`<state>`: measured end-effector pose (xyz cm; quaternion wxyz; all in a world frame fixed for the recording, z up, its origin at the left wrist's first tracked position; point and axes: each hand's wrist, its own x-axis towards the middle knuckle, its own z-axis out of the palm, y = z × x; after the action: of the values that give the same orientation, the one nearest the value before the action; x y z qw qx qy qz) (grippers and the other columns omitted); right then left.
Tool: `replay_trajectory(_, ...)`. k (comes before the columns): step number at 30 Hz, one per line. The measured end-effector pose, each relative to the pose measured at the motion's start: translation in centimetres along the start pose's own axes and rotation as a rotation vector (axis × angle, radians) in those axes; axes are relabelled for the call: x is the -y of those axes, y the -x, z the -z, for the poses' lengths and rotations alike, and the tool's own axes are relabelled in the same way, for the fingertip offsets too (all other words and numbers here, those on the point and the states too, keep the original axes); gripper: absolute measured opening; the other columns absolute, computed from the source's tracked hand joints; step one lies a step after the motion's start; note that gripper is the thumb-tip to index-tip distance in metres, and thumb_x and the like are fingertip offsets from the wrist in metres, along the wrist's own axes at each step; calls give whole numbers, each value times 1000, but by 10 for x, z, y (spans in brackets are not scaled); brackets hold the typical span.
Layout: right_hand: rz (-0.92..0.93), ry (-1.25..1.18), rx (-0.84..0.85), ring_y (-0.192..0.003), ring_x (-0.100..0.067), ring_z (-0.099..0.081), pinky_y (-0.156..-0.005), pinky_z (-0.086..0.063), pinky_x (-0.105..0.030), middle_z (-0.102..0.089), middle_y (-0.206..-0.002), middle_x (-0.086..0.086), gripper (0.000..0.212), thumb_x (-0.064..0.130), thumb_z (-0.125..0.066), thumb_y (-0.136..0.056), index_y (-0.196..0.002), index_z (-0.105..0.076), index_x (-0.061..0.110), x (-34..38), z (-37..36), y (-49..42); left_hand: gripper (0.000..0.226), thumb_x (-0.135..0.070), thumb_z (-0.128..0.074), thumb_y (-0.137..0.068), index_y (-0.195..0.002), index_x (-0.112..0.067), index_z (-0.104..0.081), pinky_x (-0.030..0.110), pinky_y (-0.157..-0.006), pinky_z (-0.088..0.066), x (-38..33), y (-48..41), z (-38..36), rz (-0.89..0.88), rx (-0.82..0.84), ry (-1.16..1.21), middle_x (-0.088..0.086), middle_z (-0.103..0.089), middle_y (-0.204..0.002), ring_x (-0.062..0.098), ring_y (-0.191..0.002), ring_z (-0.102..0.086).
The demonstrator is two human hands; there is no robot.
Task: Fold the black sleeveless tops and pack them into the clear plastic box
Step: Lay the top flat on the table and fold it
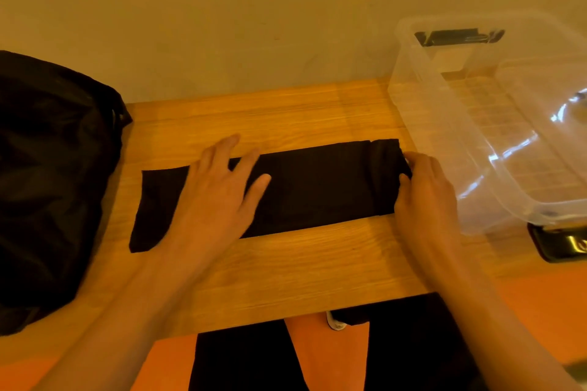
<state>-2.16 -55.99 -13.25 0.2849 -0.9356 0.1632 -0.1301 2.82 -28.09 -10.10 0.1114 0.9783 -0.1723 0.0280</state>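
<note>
Hands at work on a black sleeveless top point(317, 187) folded into a long narrow strip across the middle of the wooden table point(286, 263); the left hand point(219, 190) lies flat on the strip's left half, fingers straight and spread, palm down on the cloth; the right hand point(425, 190) grips the strip's right end, thumb on top and fingers curled over the edge; the strip runs from centre left to centre right of the frame, its right end slightly higher, its left end showing a curved cut-out at the lower corner; a clear plastic box point(428, 123) stands on the table at the right of the frame, just beside the right hand, the wood grain visible through its base; a black latch point(457, 36) sits at its far end and another point(559, 241) at its near end; a heap of black garments point(54, 174) fills the left of the frame, apart from the strip; a plain wall point(222, 9) rises behind the table; below the table edge, at the bottom of the frame, the person's dark trousers point(413, 352) show against an orange floor point(327, 359).
</note>
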Motion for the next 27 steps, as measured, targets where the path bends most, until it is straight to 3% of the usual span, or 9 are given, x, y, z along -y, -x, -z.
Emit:
replay_trajectory(3,9,57,26,-122,-30,-55,-95,-43,-32,-55,-136,-14,33,6,-48,-104,-135,-56,2,-2,1,-6,69,-63,-15,-98,-161,-36,-8,38,-123,-1,-37,-22,-26,-163,179,3,-2,13,-169,21,-156,11)
replay_trajectory(7,-30,99,12,-109,-29,-58,-80,-34,-24,-58,-127,-14,30,17,-48,-106,-129,-59,2,2,4,-18,71,-64,-18,-101,-161,-34,4,36,-122,11,-72,-52,-47,-289,222,-85,-1,23,-167,20,-153,22)
replay_trajectory(13,-60,104,-19,-112,-30,-54,-90,-45,-37,-54,-125,-14,29,20,-54,-103,-124,-59,1,16,-8,-33,78,-74,-3,-95,-161,-33,5,50,-126,0,-81,-59,-70,-304,196,-193,0,11,-170,22,-155,16)
replay_trajectory(16,-77,60,-59,-107,-26,-51,-82,-41,-32,-56,-118,-11,21,19,-58,-101,-115,-62,5,18,-14,-29,78,-75,-5,-95,-161,-34,5,49,-126,-3,-72,-51,-70,-312,195,-185,-1,13,-170,21,-156,16)
replay_trajectory(20,-86,-21,-71,-87,-15,-49,-70,-31,-25,-55,-98,-1,11,21,-58,-100,-97,-61,12,15,-17,-24,79,-76,0,-94,-161,-33,7,49,-127,-5,-59,-40,-67,-310,190,-186,-1,13,-170,21,-156,14)
replay_trajectory(24,-93,-54,-59,-77,-12,-47,-57,-27,-18,-55,-86,4,14,20,-56,-100,-87,-51,19,10,-15,-26,80,-76,2,-95,-161,-33,7,50,-127,-7,-57,-36,-67,-309,189,-192,-1,13,-170,22,-156,13)
replay_trajectory(27,-126,-40,-61,-76,-14,-50,-60,-28,-26,-57,-86,0,13,18,-53,-102,-90,-53,14,7,-14,-26,80,-76,3,-94,-161,-32,6,50,-126,-8,-56,-36,-67,-309,190,-190,-1,12,-170,21,-156,12)
